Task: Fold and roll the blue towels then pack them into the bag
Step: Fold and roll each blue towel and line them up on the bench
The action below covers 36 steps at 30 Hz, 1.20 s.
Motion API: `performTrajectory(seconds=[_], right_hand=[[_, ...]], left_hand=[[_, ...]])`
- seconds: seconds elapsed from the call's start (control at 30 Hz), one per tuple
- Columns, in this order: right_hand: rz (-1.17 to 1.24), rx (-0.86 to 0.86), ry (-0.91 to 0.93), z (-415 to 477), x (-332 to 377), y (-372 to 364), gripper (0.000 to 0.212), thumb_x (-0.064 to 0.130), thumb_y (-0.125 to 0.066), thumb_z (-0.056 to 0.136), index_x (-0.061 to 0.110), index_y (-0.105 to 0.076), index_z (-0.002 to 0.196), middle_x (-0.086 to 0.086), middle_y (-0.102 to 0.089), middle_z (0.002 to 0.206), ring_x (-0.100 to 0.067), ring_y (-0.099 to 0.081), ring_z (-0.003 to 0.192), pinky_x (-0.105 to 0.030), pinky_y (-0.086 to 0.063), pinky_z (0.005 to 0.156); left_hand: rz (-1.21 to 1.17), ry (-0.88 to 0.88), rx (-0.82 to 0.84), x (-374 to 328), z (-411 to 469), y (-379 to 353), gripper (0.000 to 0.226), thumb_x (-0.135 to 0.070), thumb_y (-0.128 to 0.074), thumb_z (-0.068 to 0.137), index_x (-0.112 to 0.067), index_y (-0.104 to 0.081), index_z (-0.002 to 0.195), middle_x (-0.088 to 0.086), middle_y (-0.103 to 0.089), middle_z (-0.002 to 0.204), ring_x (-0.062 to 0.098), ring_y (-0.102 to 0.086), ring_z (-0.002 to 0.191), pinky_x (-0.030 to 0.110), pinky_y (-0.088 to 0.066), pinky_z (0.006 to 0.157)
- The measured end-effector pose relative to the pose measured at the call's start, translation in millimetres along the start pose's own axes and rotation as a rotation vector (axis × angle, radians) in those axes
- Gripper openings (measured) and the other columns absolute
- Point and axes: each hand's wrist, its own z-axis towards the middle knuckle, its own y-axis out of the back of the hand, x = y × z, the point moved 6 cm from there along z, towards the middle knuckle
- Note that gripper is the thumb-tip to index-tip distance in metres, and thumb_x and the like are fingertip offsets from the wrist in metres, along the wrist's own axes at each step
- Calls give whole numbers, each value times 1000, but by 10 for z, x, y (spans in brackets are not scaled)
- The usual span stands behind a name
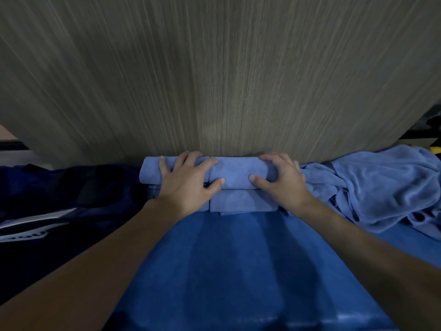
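Note:
A light blue towel (235, 174) lies partly rolled into a tube against the foot of a wood-grain panel. Its flat folded tail (241, 203) points toward me. My left hand (188, 181) lies over the roll's left part, fingers curved over its top and thumb on the near side. My right hand (280, 179) grips the right part the same way, fingers curled over the top, thumb pressing the front. A heap of loose light blue towels (372, 187) sits just right of the roll. A dark navy bag (66, 199) with a pale printed logo lies to the left.
The work surface is a bright blue cloth (238, 271) spreading toward me. The tall wood-grain panel (214, 80) closes off the far side right behind the roll. Dark objects show past the panel's right edge (427, 125).

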Motion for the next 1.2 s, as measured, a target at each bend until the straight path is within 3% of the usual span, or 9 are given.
performTrajectory(seconds=[0.13,0.27,0.43,0.57,0.7,0.77,0.87,1.07,1.2], right_hand=[[27,-15,21,-15,31,127,46,45,-74,78,32,-58,119,16,-49,117,-13,-41,114,-42,-33,104],[22,-62,-13,-122,-147,456,37,38,-74,80,25,-62,113,12,-50,108,-17,-50,112,-43,-37,101],[-272,-145,-157,-368,-777,1198,29,32,-57,85,24,-62,112,-1,-56,117,-27,-48,117,-40,-32,90],[-428,-229,-446,-624,-1430,1826,36,28,-52,89,26,-55,125,-10,-44,130,-36,-35,124,-48,-30,98],[-431,-171,-592,-750,-1873,2071,39,33,-46,92,30,-53,131,-11,-41,138,-36,-30,132,-51,-26,107],[-401,-151,-588,-757,-1987,2109,29,32,-46,91,21,-61,114,-11,-50,129,-35,-35,128,-49,-33,101],[-395,-125,-514,-749,-2044,2113,16,28,-43,90,19,-56,86,-9,-56,114,-34,-38,123,-47,-38,92],[-320,-36,-502,-768,-2155,2079,14,25,-43,89,23,-57,91,-6,-52,112,-35,-38,122,-48,-37,95],[-235,-202,-349,-838,-2010,2177,18,16,-41,84,15,-49,68,-2,-50,85,-30,-51,90,-41,-43,69]], left_hand=[[-13,-2,-31,-147,48,110,51,-64,-42,89,-37,-50,131,-10,-44,137,14,-35,134,64,-7,115],[-28,-78,-148,-611,194,279,54,-61,-27,83,-31,-66,104,-12,-56,112,16,-49,116,59,-18,113],[-108,-190,-142,-1506,415,233,39,-51,-38,83,-27,-68,89,-8,-65,95,20,-58,101,43,-33,99],[-140,-273,-15,-2241,510,-10,22,-40,-50,93,-27,-66,99,-5,-65,104,23,-57,105,36,-34,90],[-162,-335,199,-2853,511,-350,25,-42,-48,95,-28,-63,109,-1,-63,116,26,-56,112,39,-40,92],[-134,-372,276,-3072,474,-496,29,-46,-46,95,-29,-62,113,-1,-63,119,26,-56,114,40,-44,93],[-165,-392,319,-3271,436,-557,31,-44,-48,96,-24,-62,117,0,-65,114,25,-61,103,42,-48,88],[-166,-421,330,-3444,437,-535,31,-39,-48,97,-23,-60,121,0,-63,117,22,-63,93,42,-52,82],[-188,-448,289,-3502,425,-508,32,-37,-55,95,-21,-59,122,-2,-62,121,21,-62,99,41,-51,85]])
